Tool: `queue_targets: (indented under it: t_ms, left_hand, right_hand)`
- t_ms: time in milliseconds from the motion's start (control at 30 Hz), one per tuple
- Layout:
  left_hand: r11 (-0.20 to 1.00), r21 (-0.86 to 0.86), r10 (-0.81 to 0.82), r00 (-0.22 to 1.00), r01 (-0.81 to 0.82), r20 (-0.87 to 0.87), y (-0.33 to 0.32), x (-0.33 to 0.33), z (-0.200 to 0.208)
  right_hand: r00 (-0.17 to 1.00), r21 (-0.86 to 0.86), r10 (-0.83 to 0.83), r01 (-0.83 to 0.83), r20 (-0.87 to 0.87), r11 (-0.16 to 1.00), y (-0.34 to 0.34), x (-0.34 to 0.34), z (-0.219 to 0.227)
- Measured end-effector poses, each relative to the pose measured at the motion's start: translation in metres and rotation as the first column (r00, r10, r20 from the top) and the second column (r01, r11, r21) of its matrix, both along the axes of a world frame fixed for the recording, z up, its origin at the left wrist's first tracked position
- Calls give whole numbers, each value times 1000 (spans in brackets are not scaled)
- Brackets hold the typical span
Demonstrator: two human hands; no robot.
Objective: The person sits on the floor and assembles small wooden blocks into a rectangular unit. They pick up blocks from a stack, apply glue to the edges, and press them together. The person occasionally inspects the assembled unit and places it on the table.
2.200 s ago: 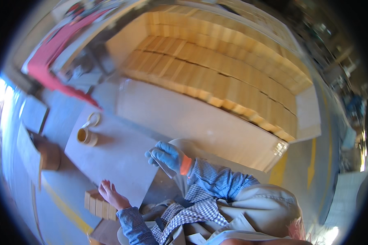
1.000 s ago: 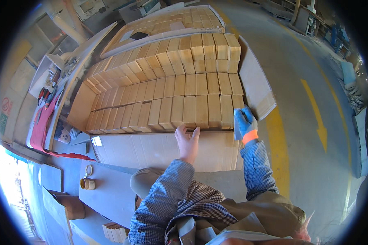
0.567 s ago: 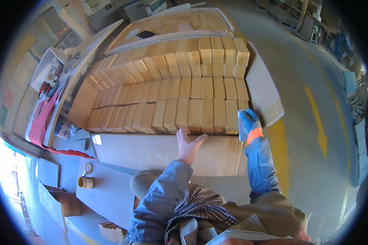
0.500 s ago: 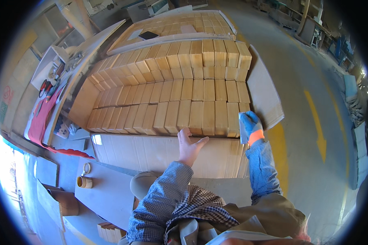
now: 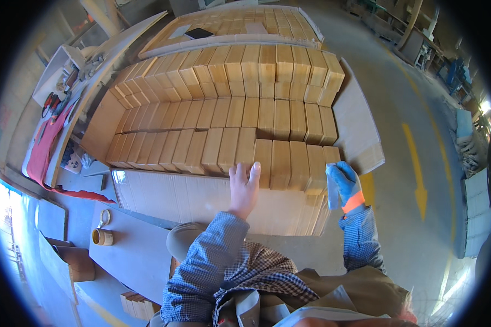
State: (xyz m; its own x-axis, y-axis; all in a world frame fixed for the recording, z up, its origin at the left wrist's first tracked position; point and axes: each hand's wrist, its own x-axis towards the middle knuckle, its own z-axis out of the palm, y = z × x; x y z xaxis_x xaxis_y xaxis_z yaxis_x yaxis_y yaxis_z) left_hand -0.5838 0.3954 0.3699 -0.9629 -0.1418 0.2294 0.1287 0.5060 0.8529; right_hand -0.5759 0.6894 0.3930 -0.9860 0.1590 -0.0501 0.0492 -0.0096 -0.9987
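Observation:
A large cardboard box holds stacked rows of light wooden blocks. In the front row, a run of several wooden blocks at the right sticks out toward me past its neighbours, over the front flap. My bare left hand is against the left end of this run, thumb up beside the end block, fingertips partly hidden. At the right end, my blue-gloved right hand is closed on a flat pale piece held by the end block.
Behind stands another box of blocks with a dark flat device on top. A workbench with red cloth runs along the left. Lower left, a board carries a small open jar. A floor aisle with a yellow arrow lies right.
The right-hand run of front-row blocks has come toward me between my hands, out of line with the rest. My left hand has closed in at its left end. The view has shifted slightly.

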Motion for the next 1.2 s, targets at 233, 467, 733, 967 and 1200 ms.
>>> queue_targets:
  t_ms: [233,467,733,967,1200]
  left_hand:
    - [979,167,117,993,-117,8,25,6,-15]
    - [975,210,99,984,-66,-150,15,103,45]
    - [835,386,495,842,-392,-215,-106,211,85]
    - [420,539,863,504,-730,11,-212,335,17]
    - [91,437,958,198,-895,207,-269,407,-41]
  right_hand:
    - [996,-135,-87,83,-26,987,5,-11,-32]
    - [969,275,-112,171,-218,946,14,57,14]
    - [634,579,554,-199,-539,791,-145,54,58]
    - [413,349,876,-805,-250,479,-411,75,9]
    - [114,48,993,-992,17,113,-581,116,-79]
